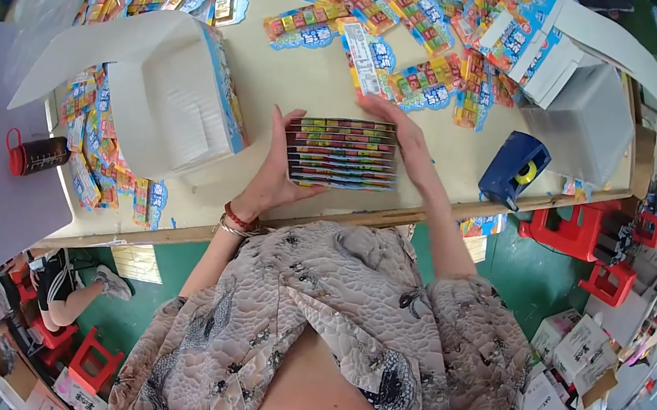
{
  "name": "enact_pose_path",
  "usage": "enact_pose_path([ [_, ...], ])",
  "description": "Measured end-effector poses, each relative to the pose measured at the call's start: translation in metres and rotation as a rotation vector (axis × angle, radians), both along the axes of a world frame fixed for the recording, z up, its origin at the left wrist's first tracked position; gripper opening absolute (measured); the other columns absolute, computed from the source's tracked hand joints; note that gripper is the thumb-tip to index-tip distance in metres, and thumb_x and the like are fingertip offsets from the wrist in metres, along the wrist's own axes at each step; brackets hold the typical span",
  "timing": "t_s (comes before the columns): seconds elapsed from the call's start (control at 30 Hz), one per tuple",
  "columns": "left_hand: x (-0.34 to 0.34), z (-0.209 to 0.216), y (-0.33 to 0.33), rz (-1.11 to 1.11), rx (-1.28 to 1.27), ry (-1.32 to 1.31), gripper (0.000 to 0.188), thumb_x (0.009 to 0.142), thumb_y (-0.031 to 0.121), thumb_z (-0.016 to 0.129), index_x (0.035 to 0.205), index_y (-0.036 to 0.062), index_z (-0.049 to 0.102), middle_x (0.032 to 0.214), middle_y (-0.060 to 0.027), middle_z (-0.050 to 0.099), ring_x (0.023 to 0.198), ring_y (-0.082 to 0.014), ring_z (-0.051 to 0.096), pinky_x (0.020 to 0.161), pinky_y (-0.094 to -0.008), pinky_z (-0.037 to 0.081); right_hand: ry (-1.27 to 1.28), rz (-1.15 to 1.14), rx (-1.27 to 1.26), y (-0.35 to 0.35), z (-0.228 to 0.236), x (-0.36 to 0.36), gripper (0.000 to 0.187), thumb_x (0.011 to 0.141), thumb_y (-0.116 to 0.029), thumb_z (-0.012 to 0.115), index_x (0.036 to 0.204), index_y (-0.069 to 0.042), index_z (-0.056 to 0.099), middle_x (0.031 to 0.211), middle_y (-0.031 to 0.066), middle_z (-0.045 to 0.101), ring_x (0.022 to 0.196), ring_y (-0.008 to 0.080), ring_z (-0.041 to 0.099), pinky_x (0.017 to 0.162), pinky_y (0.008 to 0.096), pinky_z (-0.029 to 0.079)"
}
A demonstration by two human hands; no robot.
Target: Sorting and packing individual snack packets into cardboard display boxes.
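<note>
Between my two hands stands a stack of colourful candy packs, with their edges lined up toward me, close to the table's front edge. My left hand wraps round its left side, thumb up and fingers under the near edge. My right hand presses on the far right corner, fingers along the back. Just left of the stack, an open white display box with a raised flap and a blue printed side lies on the table. Loose candy packs are scattered beyond my hands.
A blue tape dispenser stands at the right. Behind it are a clear plastic bin and printed cartons. A dark bottle stands far left. Red stools are on the green floor, and another person's leg shows lower left.
</note>
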State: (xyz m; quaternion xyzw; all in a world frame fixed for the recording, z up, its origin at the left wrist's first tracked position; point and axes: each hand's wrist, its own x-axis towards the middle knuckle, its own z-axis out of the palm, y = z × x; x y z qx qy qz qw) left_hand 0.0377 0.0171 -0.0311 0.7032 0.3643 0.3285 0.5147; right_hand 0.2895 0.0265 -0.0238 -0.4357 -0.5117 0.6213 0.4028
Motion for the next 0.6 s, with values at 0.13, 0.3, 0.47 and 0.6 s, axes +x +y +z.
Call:
enact_pose_path([
  [0.13,0.002,0.0,0.0,-0.002,0.004,0.021,0.139,0.061,0.01,0.087,0.143,0.008,-0.025,0.147,-0.0194,0.019,0.131,-0.03,0.034,0.108,-0.037,0.033,0.021,-0.221,0.163,-0.033,0.0,-0.02,0.087,0.091,-0.069,0.02,0.147,-0.002,0.021,0.15,0.0152,0.027,0.138,0.0254,0.026,0.112,0.0387,0.019],
  [0.3,0.006,0.013,0.005,0.001,-0.092,-0.042,0.14,0.06,0.01,0.087,0.144,0.0096,-0.025,0.143,-0.0183,0.024,0.129,-0.0301,0.036,0.106,-0.0373,0.035,0.078,-0.322,0.199,-0.035,-0.002,-0.03,0.092,0.089,-0.072,0.02,0.147,-0.001,0.017,0.153,0.0154,0.02,0.141,0.0254,0.019,0.114,0.0387,0.013],
  [0.47,-0.002,0.005,0.008,-0.007,0.009,0.092,0.137,0.06,0.014,0.088,0.146,0.0069,-0.017,0.143,-0.0197,0.027,0.127,-0.0307,0.039,0.105,-0.0385,0.036,-0.073,-0.298,0.198,-0.036,-0.01,-0.027,0.089,0.091,-0.069,0.019,0.148,-0.002,0.015,0.154,0.014,0.018,0.141,0.0246,0.019,0.114,0.0382,0.012],
  [0.6,-0.003,-0.01,0.006,0.025,0.086,0.08,0.133,0.06,0.021,0.089,0.148,0.0039,-0.009,0.143,-0.0215,0.03,0.127,-0.0323,0.04,0.105,-0.0398,0.035,0.182,-0.358,0.087,-0.033,-0.008,-0.019,0.082,0.094,-0.063,0.028,0.148,-0.003,0.018,0.152,0.0134,0.023,0.14,0.0237,0.021,0.114,0.0376,0.012],
])
